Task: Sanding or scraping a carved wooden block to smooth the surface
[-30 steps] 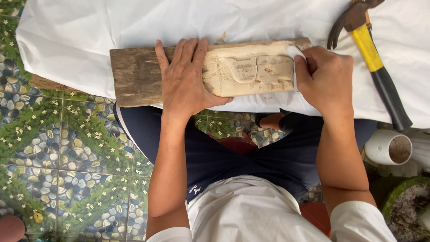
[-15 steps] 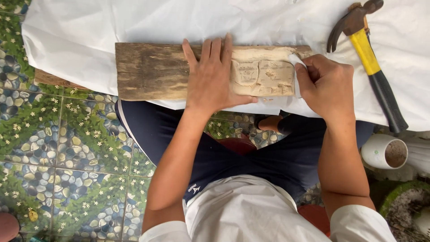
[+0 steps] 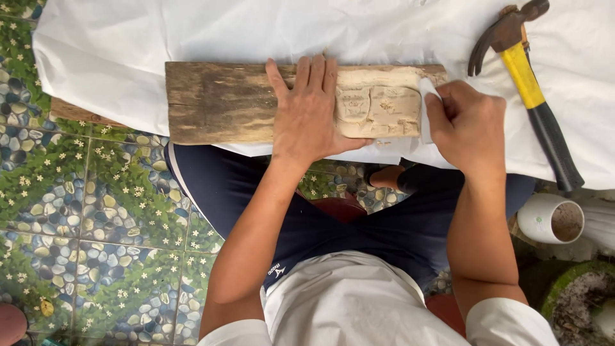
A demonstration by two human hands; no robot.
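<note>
Two hands are set on a carved wooden plank laid along the near edge of a white-sheeted work surface.

The plank is pinned flat by the left hand, fingers spread and closed on nothing; a small folded white piece, perhaps sandpaper, is pinched in the right hand against the pale carved section at the plank's right end; the hands are kept apart, the carving between them; the plank could probably be skidded on the loose sheet if downward pressure is eased; shallow relief could be blurred by heavy rubbing; a yellow-handled claw hammer near the right edge could be knocked by the elbow.
</note>
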